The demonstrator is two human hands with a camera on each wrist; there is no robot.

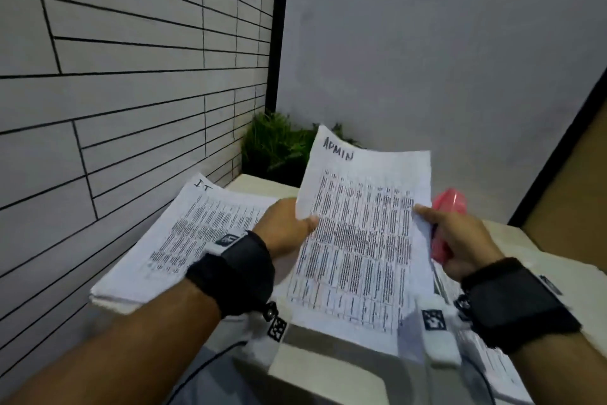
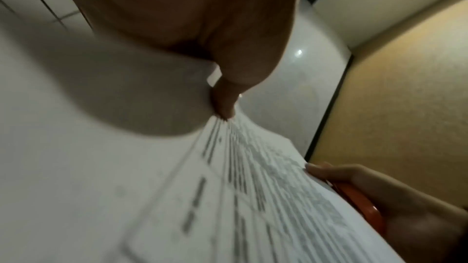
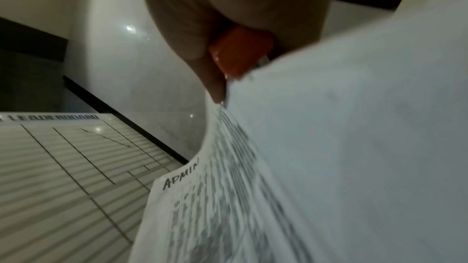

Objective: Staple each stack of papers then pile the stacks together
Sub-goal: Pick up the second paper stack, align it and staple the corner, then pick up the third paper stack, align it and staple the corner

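- Holding the stack marked ADMIN (image 1: pixel 361 234) up off the table (image 1: pixel 259 183), the person has it tilted toward them, its lower edge hanging over the near part of the surface.
- The left hand (image 1: pixel 289 227) pinches the stack's left edge, thumb on the printed face and fingers behind; the left wrist view shows the sheets fanning out from that pinch.
- The right hand (image 1: pixel 460 240) is doing two jobs: its fingers are wrapped round a pink stapler (image 1: pixel 450 204), and its thumb steadies the right edge of the same stack.
- A second stack, marked IT (image 1: pixel 184 234), lies flat along the table's left edge beside the lined wall, overhanging the near left corner a little.
- More printed sheets (image 1: pixel 486 352) show at the near right corner, under the right wrist; they are too blurred to tell whether they are one stack or several.
- Some green foliage (image 1: pixel 276 145) stands behind the far edge.
- I can see no staple in any stack from where I stand, so I cannot tell which are done.
- My guess is that the ADMIN stack is the one in hand, either about to be stapled or just stapled.
- Nothing is piled yet: the stacks lie apart, so the gathering, at least, is left.
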